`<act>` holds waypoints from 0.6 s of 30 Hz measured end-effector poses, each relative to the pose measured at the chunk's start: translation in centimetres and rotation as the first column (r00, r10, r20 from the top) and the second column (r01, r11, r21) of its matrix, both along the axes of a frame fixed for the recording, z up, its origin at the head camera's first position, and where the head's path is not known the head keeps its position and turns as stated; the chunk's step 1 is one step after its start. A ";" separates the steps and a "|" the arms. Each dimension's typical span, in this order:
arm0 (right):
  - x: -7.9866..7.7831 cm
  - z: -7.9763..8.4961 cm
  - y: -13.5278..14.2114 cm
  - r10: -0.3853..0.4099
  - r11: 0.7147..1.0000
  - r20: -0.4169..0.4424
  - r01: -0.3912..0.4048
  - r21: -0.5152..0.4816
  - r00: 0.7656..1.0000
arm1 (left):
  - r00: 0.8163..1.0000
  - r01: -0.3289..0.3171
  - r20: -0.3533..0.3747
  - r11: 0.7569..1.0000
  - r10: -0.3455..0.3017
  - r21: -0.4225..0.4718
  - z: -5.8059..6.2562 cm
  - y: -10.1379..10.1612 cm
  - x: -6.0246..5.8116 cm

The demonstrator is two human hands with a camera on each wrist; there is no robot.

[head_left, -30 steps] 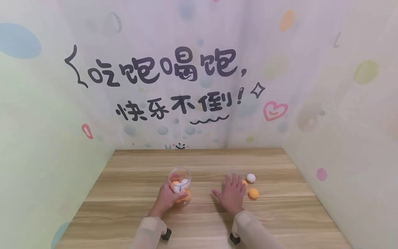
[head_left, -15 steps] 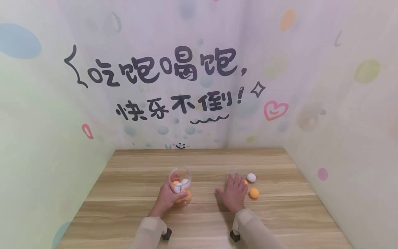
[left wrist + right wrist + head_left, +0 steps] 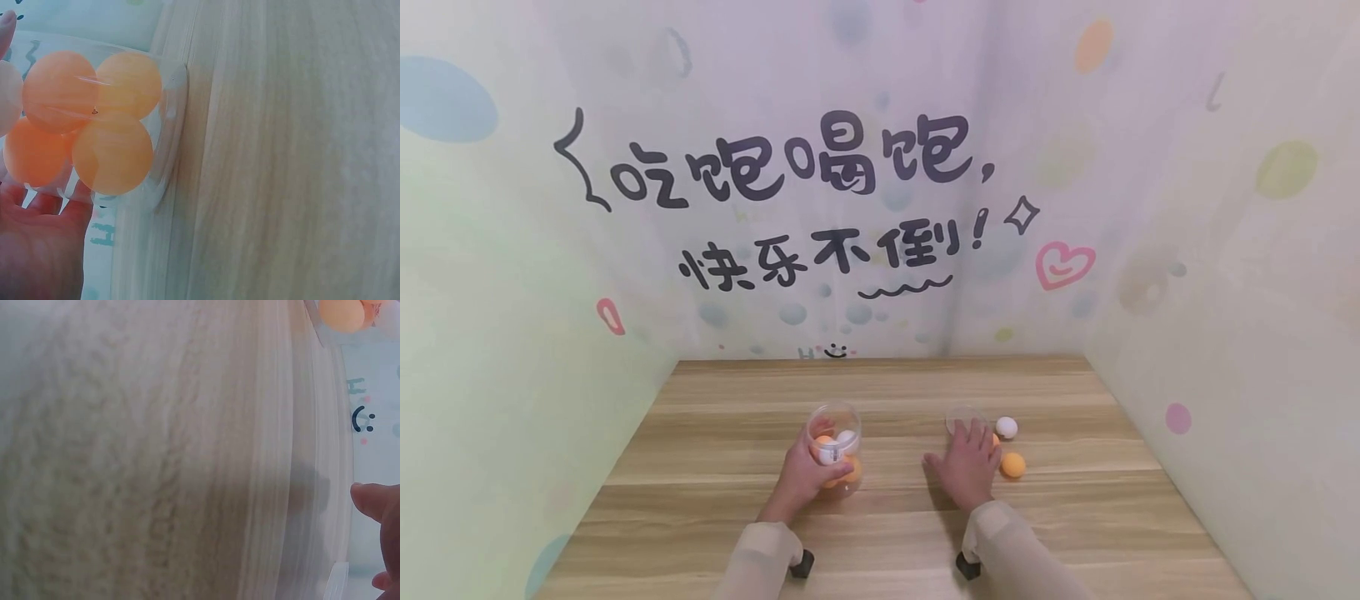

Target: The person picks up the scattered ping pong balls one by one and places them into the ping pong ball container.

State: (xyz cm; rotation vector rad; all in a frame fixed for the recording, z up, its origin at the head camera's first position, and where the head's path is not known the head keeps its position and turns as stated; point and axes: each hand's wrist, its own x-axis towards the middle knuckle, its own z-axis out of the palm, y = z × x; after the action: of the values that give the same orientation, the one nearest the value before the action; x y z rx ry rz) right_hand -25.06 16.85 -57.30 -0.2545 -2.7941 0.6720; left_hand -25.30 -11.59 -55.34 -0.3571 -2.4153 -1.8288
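Observation:
My left hand [image 3: 803, 481] grips a clear plastic jar [image 3: 856, 435] that stands on the table, the thumb across its near side. Inside are orange and white ping-pong balls, with several orange balls [image 3: 112, 153] showing in the left wrist view. My right hand [image 3: 967, 471] is spread palm down, fingers apart, over a clear round lid [image 3: 961, 414]. Beside its fingertips an orange ping-pong ball [image 3: 996, 440] is partly hidden. Just right of that hand lie a white ping-pong ball [image 3: 1007, 427] and another orange one [image 3: 1013, 465]. In the right wrist view the thumb [image 3: 373, 500] points away from the fingers.
The wood-grain table [image 3: 895, 533] reaches back to a printed curtain wall [image 3: 880, 317] with black lettering. Pale walls [image 3: 1217, 358] close in on both sides. A gap of bare tabletop separates the two hands.
My right hand has slid slightly to the right, covering more of the nearest orange ball. The left hand and the jar stay in place.

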 end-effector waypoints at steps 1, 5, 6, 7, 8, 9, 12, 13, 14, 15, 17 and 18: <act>0.0 0.0 0.0 -0.001 1.000 -0.003 0.001 0.003 1.000 | 1.000 0.001 0.000 1.000 -0.001 0.000 0.0 0.0 0.0; -0.1 0.0 0.0 -0.005 1.000 -0.009 0.005 0.007 1.000 | 1.000 0.000 -0.003 1.000 0.000 0.001 0.0 0.0 0.0; -0.1 0.0 0.0 -0.005 1.000 -0.010 0.005 0.006 1.000 | 1.000 -0.001 -0.004 1.000 0.001 0.002 0.0 0.0 0.0; -0.1 -0.1 0.0 -0.005 1.000 -0.013 0.005 0.007 1.000 | 1.000 -0.001 -0.002 1.000 0.001 0.000 0.0 0.0 0.0; 0.0 0.0 0.0 -0.004 1.000 -0.013 0.004 0.004 1.000 | 1.000 -0.002 -0.002 1.000 0.002 -0.005 -0.1 0.0 0.0; 0.0 0.0 0.0 -0.004 1.000 -0.015 0.004 0.002 1.000 | 1.000 -0.003 -0.001 1.000 0.003 -0.005 0.0 0.0 0.0; 0.1 0.1 0.0 0.001 1.000 -0.020 -0.001 0.005 1.000 | 1.000 -0.005 -0.002 1.000 0.005 -0.005 -0.1 0.0 -0.1; 0.1 0.1 0.0 0.002 1.000 -0.019 -0.002 0.008 1.000 | 1.000 -0.007 -0.003 1.000 0.007 -0.008 -0.2 0.0 -0.1; 0.1 0.1 0.0 0.003 1.000 -0.018 -0.003 0.014 1.000 | 1.000 -0.007 -0.005 1.000 0.007 -0.005 -0.2 0.0 -0.1; 0.2 0.2 0.0 0.004 1.000 -0.020 -0.003 0.019 1.000 | 1.000 -0.005 -0.010 1.000 0.005 0.000 -0.1 0.0 -0.1; 0.2 0.3 0.1 0.006 1.000 -0.024 -0.005 0.031 1.000 | 1.000 -0.003 -0.012 1.000 0.004 0.009 -0.1 0.0 0.0; 0.2 0.3 0.1 0.007 0.999 -0.027 -0.006 0.036 1.000 | 1.000 0.001 -0.019 1.000 -0.001 0.011 -0.1 0.0 0.0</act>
State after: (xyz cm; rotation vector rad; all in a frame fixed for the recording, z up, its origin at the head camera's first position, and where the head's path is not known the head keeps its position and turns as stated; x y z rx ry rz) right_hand -24.86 16.96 -56.96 -0.2274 -2.7800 0.6217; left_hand -25.35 -11.57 -55.46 -0.3732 -2.3918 -1.8293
